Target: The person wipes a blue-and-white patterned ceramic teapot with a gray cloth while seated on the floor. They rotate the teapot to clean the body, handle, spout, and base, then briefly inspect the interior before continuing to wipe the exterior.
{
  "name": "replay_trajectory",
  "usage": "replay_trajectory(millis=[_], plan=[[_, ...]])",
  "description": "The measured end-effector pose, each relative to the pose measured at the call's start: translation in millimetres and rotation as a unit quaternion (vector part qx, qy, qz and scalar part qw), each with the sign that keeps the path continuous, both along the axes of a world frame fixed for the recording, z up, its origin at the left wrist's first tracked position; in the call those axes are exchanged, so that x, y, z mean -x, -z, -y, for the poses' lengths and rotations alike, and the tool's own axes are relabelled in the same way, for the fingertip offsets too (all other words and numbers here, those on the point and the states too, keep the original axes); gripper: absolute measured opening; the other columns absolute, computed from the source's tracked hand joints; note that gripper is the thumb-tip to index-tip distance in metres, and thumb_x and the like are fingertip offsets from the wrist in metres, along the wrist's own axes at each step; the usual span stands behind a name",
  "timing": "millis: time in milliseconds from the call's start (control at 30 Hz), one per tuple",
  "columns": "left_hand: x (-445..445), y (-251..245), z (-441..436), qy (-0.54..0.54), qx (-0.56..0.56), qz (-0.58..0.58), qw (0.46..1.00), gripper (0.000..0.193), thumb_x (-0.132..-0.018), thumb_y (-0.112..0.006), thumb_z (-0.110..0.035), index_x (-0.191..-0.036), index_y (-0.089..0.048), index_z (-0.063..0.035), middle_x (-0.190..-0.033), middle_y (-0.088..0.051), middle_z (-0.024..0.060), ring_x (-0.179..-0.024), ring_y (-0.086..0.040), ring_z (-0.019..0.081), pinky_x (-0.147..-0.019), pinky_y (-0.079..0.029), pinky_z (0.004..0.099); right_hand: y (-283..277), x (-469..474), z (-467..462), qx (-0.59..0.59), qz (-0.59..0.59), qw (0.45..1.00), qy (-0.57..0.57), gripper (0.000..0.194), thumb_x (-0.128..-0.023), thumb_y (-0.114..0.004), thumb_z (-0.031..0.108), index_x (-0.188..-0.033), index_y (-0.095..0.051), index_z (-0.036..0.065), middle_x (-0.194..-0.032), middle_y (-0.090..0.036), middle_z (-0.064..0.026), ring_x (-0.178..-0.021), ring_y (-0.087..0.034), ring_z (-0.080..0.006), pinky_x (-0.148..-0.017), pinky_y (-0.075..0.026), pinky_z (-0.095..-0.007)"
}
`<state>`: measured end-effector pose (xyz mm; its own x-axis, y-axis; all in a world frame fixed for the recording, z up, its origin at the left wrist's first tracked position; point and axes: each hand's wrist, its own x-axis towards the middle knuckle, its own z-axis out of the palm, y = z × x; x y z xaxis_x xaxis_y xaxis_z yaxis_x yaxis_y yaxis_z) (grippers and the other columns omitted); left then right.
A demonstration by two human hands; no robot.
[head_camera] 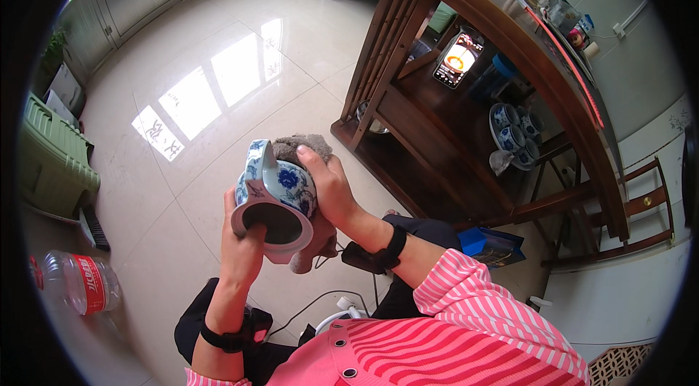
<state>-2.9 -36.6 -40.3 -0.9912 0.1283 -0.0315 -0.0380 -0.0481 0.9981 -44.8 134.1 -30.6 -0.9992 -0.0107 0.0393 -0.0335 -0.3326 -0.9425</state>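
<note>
A blue-and-white floral porcelain teapot is held up in front of me, its wide round mouth facing me and its handle at the upper left. My left hand grips the rim and side, the thumb reaching into the mouth. Against the pot's right side, my right hand presses a grey-brown cloth. Part of the cloth hangs below the pot. The fingertips of both hands are partly hidden behind the pot.
To the right stands a dark wooden table, its shelf bearing a lit phone and a tray with several blue-and-white cups. A large plastic bottle, a green plastic stool and a brush are at left. A blue bag stands near the table.
</note>
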Motion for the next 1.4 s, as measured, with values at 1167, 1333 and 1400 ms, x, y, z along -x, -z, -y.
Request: replay_trajectory(millis=[1167, 1333, 1400], plan=[[20, 37, 10, -0.133, -0.103, 0.179, 0.969, 0.040, -0.084, -0.048, -0.013, -0.121, -0.057, -0.0016, -0.112, -0.063, 0.0094, -0.103, -0.059, 0.0195, -0.089, -0.046, 0.0341, -4, -9, -10, -0.443, -0.197, 0.868, -0.103, 0.051, -0.079, -0.052, 0.009, -0.129, -0.047, -0.001, -0.107, -0.062, -0.0232, -0.094, -0.061, -0.0410, -0.088, -0.049, -0.0426], [22, 37, 11, -0.124, -0.101, 0.179, 0.971, 0.043, -0.083, -0.048, -0.012, -0.125, -0.054, -0.0021, -0.114, -0.062, 0.0096, -0.105, -0.059, 0.0202, -0.089, -0.046, 0.0346, -8, -10, -17, -0.461, -0.154, 0.861, -0.153, 0.050, -0.079, -0.056, 0.011, -0.127, -0.050, 0.000, -0.117, -0.060, -0.0233, -0.106, -0.057, -0.0418, -0.092, -0.047, -0.0444], [22, 35, 10, -0.120, -0.097, 0.174, 0.973, 0.044, -0.083, -0.047, -0.012, -0.125, -0.054, -0.0016, -0.114, -0.062, 0.0100, -0.105, -0.059, 0.0205, -0.088, -0.047, 0.0344, -10, -7, -19, -0.484, -0.243, 0.833, -0.109, 0.046, -0.078, -0.057, 0.012, -0.122, -0.052, 0.000, -0.114, -0.060, -0.0231, -0.103, -0.058, -0.0420, -0.091, -0.048, -0.0459]])
